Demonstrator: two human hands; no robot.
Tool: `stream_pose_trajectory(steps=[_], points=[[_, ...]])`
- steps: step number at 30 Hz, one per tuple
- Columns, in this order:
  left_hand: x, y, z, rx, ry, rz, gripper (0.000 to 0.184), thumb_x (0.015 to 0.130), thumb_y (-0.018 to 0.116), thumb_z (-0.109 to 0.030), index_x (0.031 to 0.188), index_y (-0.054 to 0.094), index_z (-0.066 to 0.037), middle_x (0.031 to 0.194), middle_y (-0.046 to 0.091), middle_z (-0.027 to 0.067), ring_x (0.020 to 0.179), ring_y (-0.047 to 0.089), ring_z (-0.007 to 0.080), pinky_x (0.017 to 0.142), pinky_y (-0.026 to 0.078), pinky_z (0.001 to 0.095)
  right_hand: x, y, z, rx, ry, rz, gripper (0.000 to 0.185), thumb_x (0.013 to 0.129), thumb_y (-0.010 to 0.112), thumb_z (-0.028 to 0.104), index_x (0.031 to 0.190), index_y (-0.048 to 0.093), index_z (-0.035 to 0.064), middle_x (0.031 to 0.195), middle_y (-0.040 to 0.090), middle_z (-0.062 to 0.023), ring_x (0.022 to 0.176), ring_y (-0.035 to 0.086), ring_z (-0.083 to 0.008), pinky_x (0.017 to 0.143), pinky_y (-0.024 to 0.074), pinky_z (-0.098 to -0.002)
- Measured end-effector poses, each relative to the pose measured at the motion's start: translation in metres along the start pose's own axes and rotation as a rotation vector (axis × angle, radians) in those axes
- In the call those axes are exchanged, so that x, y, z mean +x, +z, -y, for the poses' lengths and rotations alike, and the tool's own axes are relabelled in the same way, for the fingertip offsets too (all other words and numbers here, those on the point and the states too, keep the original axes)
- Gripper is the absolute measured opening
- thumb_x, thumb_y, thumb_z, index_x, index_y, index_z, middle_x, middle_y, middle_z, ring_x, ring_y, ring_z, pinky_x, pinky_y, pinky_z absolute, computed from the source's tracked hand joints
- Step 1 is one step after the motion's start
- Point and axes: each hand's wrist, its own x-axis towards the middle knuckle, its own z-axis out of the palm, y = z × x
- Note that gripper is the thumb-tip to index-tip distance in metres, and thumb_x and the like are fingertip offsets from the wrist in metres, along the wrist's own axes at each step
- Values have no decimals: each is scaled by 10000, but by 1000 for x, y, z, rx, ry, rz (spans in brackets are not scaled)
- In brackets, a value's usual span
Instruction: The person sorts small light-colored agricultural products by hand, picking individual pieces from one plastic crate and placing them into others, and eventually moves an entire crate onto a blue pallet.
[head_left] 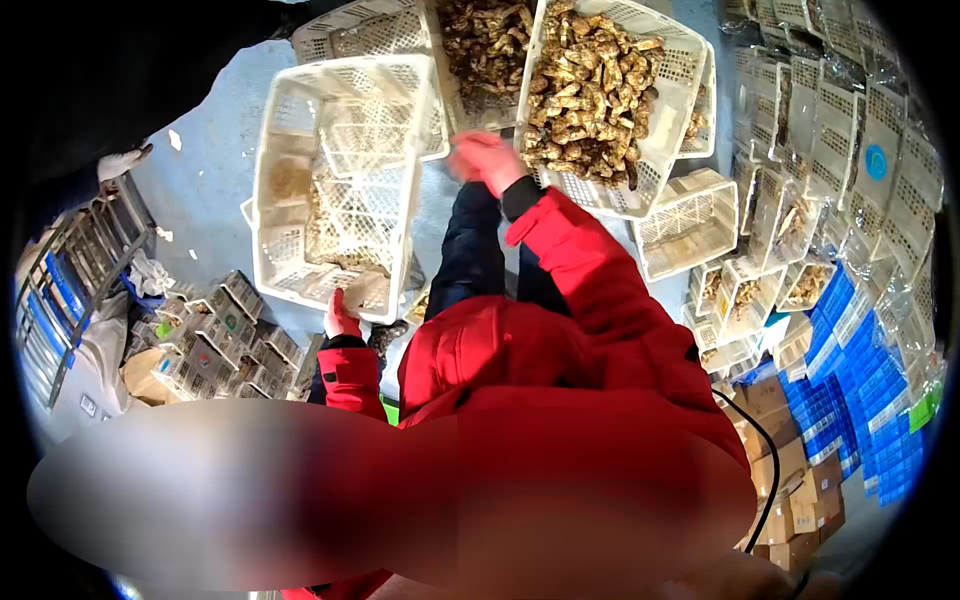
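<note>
The blue-grey floor lies under everything. A person in a red jacket stands over it; at R side are stacked white crates and, nr. them, blue boxes. In front, to the L, is a tilted white plastic crate w/ perforated walls. To the R, a mushroom crate, also white, carries a big heap of brown mushroom-like pcs, filling most of its inner part; more such pcs are in a darker space btwn the crates. The R hand is blurred, just beside the mushroom crate; if its grip is clenched or released, cannot tell. The L hand is at the near rim of the white plastic crate; its grip also cannot be told for sure.
</note>
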Motion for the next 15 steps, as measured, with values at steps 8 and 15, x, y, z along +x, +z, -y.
stream_pose_trajectory(steps=[8,15], points=[[31,143,-27,-257,-63,348,493,834,453,-393,1156,438,-21,1186,464,136,1061,466,304,894,386,431,6,-210,58,-714,-162,-1008,581,681,641,278,1168,459,19,785,609,-106,616,567,-149,559,441,-245],[76,175,14,-58,-316,468,491,829,430,-451,1094,480,-41,1203,449,116,1140,390,271,937,333,399,56,-218,66,-1264,117,-992,688,614,591,524,1108,516,51,1035,562,-176,966,534,-307,830,401,-370]])
